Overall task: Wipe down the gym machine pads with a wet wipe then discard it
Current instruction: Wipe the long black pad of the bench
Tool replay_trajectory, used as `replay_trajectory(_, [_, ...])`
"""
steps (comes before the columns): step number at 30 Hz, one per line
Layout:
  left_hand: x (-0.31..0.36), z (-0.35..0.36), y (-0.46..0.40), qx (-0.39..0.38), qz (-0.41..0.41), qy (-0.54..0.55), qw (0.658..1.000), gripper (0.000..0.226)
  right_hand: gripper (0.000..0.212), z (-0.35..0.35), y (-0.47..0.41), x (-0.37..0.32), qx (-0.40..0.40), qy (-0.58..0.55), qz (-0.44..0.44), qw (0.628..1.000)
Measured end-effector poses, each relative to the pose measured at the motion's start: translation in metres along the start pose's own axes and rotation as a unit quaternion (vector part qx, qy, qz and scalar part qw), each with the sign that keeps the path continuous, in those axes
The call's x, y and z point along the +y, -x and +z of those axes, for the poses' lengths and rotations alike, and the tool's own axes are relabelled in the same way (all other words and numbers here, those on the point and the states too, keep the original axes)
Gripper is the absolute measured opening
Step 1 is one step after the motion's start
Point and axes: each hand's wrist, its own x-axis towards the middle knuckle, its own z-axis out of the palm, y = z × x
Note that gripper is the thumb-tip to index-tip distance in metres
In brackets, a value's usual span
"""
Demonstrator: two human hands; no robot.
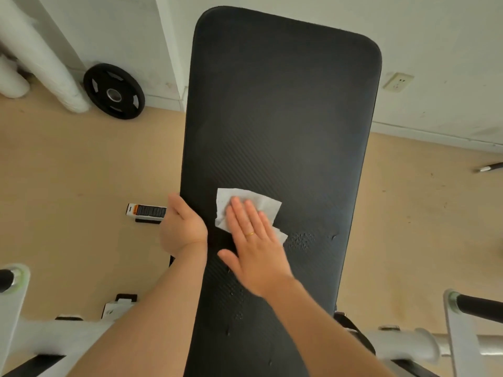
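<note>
A long black bench pad (283, 110) runs up the middle of the view, its far end near the wall. A white wet wipe (261, 202) lies flat on the pad's lower middle. My right hand (253, 243) presses on the wipe with straight fingers, a gold ring on one finger. My left hand (182, 221) grips the pad's left edge, fingers curled under it. Wet droplets and streaks show on the pad to the right of and below my right hand.
A black weight plate (114, 91) leans against the white wall at the back left. A small black and white labelled bar (145, 210) lies on the tan floor left of the pad. White machine frame parts (408, 344) with black grips stand at both lower corners. A wall socket (398, 82) is at right.
</note>
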Motion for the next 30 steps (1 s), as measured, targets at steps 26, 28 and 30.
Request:
replay_trajectory(26, [-0.001,0.003,0.002,0.036,0.001,-0.001,0.999,0.063,0.073,-0.011,0.066,0.129,0.028,0.013,0.155,0.987])
replay_trajectory(28, [-0.002,0.001,0.001,0.019,-0.009,0.010,1.000,0.064,0.074,-0.005,0.072,0.125,0.035,-0.020,0.186,0.982])
replay_trajectory(30, [-0.006,-0.001,-0.001,-0.008,-0.018,0.049,0.999,0.062,0.075,0.004,0.068,0.099,0.052,-0.048,0.210,0.975])
